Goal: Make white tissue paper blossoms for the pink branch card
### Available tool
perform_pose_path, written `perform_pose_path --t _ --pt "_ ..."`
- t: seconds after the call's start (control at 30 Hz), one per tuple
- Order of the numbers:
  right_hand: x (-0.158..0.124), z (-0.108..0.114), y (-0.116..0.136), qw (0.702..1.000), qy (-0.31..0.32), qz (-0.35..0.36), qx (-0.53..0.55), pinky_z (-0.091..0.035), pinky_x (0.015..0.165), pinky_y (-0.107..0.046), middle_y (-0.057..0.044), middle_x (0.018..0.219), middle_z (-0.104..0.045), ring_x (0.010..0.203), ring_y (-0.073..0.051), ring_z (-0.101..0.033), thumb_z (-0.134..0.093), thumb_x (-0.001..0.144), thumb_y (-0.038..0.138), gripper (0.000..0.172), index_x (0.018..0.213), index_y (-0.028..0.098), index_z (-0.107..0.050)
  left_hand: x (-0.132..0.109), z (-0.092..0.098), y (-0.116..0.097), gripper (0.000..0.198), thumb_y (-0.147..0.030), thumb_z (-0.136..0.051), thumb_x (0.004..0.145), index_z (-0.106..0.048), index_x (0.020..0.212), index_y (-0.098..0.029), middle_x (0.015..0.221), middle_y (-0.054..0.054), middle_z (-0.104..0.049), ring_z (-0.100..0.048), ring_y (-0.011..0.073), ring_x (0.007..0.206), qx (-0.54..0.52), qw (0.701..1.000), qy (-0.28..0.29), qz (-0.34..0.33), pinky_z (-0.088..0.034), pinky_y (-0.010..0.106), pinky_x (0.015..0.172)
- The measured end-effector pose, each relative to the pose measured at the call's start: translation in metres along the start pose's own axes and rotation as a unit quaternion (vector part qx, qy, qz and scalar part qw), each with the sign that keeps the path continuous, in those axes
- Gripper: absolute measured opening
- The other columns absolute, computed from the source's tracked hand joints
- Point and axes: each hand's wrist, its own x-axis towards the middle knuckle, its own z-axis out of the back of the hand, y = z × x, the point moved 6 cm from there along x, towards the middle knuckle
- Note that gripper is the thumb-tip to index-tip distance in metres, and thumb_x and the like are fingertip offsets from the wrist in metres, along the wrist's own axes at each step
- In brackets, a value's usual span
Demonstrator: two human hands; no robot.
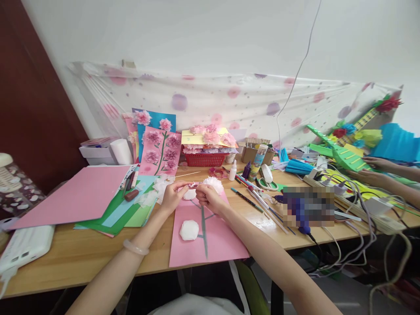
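Observation:
My left hand [176, 194] and my right hand [209, 197] meet above the top of a pink sheet [220, 238]. Fingers of both are pinched on a small thing between them, whitish with a darker strip, too small to name. Drawn on the sheet is a grey-green stem [204, 229] with side branches. A flat white paper disc [189, 230] lies on the sheet's left half. Another white disc [189, 195] sits just under my fingers, partly covered. Behind my right hand is a fluffy white paper flower [214, 184]. Crumpled white tissue [160, 188] lies beside my left hand.
Coloured paper [78, 192] is stacked at left. A red basket [206, 159] with paper flowers stands behind. Right are a white glue bottle [232, 170], pens [246, 200], a blue glue gun [300, 212] and cables [357, 227]. Another person's hands [370, 177] touch a green paper guitar.

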Motion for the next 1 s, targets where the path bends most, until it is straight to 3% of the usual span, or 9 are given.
perform_pose_path --t 0.2,0.43,0.6,0.87,1.0 --pt "0.0 0.0 0.0 1.0 0.003 -0.004 -0.007 -0.004 0.04 -0.023 0.012 0.047 -0.018 0.042 -0.005 -0.008 -0.057 0.067 0.027 0.012 0.072 0.017 -0.051 -0.001 0.001 -0.003 0.019 -0.025 -0.058 0.072 -0.074 0.079 -0.019 0.088 0.006 -0.074 -0.065 0.0215 0.087 0.023 0.999 -0.002 -0.023 -0.05 0.034 0.082" --pt "-0.001 0.0 0.0 1.0 0.0 -0.004 -0.011 -0.004 0.04 -0.023 0.012 0.046 -0.019 0.041 -0.004 -0.007 -0.061 0.069 0.031 0.026 0.06 0.02 -0.038 -0.003 0.001 -0.014 0.016 -0.019 -0.056 0.071 -0.072 0.076 -0.02 0.085 0.005 -0.073 -0.064 0.0201 0.085 0.068 0.996 -0.004 -0.055 -0.048 0.034 0.083" --pt "-0.001 -0.001 0.001 1.0 0.006 -0.001 -0.012 -0.005 0.04 -0.022 0.012 0.045 -0.018 0.041 -0.004 -0.007 -0.061 0.068 0.03 0.028 0.059 0.021 -0.036 -0.004 0.001 -0.011 0.016 -0.022 -0.055 0.072 -0.066 0.083 -0.018 0.085 0.005 -0.07 -0.064 0.0191 0.085 0.042 0.998 -0.015 -0.035 -0.049 0.032 0.08" --pt "-0.002 -0.004 0.003 1.0 0.021 0.005 -0.012 -0.004 0.04 -0.023 0.012 0.046 -0.017 0.042 -0.005 -0.006 -0.058 0.071 0.029 0.013 0.071 0.018 -0.052 -0.005 -0.002 -0.01 0.02 -0.02 -0.058 0.068 -0.067 0.086 -0.019 0.089 0.005 -0.071 -0.064 0.0204 0.087 0.09 0.995 0.009 -0.05 -0.049 0.033 0.081" --pt "-0.001 -0.003 0.003 1.0 0.021 0.005 -0.008 -0.003 0.04 -0.023 0.012 0.048 -0.017 0.042 -0.005 -0.007 -0.059 0.071 0.03 0.014 0.069 0.018 -0.05 -0.006 -0.003 -0.018 0.015 -0.019 -0.058 0.072 -0.066 0.084 -0.02 0.088 0.004 -0.07 -0.063 0.0198 0.087 0.135 0.987 -0.005 -0.092 -0.048 0.032 0.083"
